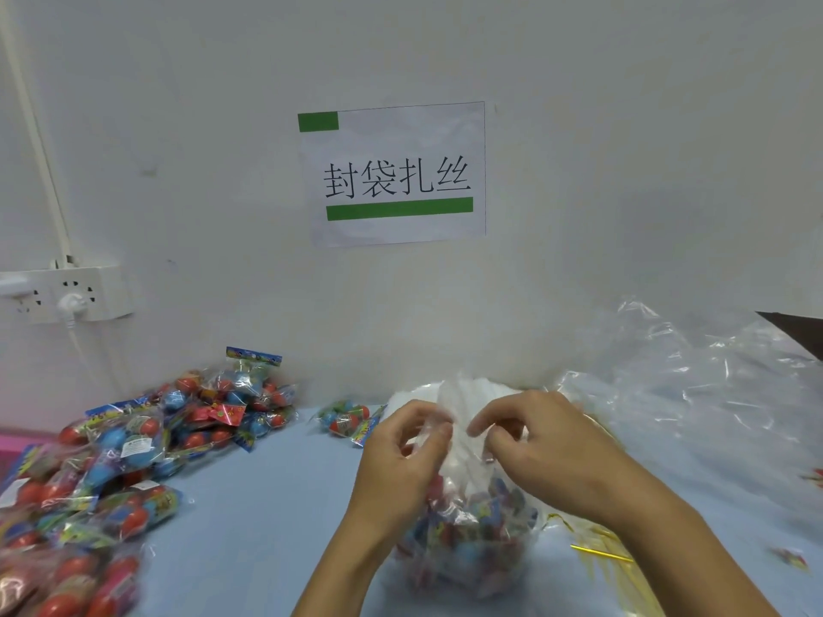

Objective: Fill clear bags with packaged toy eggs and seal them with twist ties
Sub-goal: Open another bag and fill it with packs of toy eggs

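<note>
Egg packs (133, 447) heaped left; both hands' (403, 443) (530, 438) grip pinches filled bag's (467, 541) neck.

One head-worn camera looks forward and slightly down, close over the blue table (276, 518), facing the near white wall (579, 126) straight ahead.

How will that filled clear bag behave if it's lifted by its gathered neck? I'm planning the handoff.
The filled bag will probably sag: its film is thin and crumpled. It bulges with egg packs, so likely bottom-heavy. Both hands pinch the neck; glossy film may slip.
</note>
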